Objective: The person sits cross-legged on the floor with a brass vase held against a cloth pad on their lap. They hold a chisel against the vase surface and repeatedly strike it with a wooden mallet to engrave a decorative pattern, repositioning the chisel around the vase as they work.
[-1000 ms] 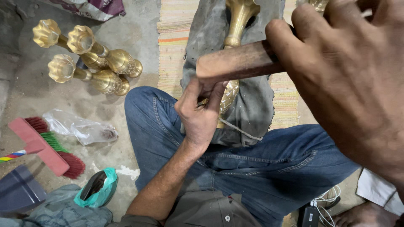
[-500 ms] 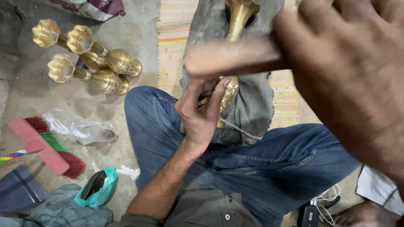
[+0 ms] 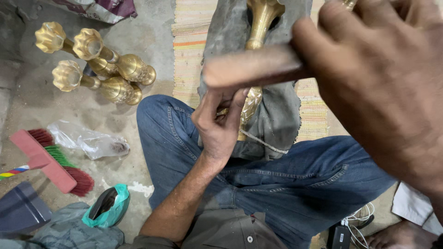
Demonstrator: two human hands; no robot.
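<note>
A brass stand (image 3: pixel 251 103) on grey cloth (image 3: pixel 277 115) is gripped by the left hand (image 3: pixel 219 122); just above, a blurred wooden handle (image 3: pixel 251 69) is clenched in the right hand (image 3: pixel 383 87).

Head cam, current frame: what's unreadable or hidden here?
- Wooden handle: blurred, and its far end is covered by the right hand.
- Brass piece on the grey cloth: top cut off by the frame edge, middle hidden by the handle.
- Left hand: fingertips tucked against the brass, so its grip is unclear.
</note>
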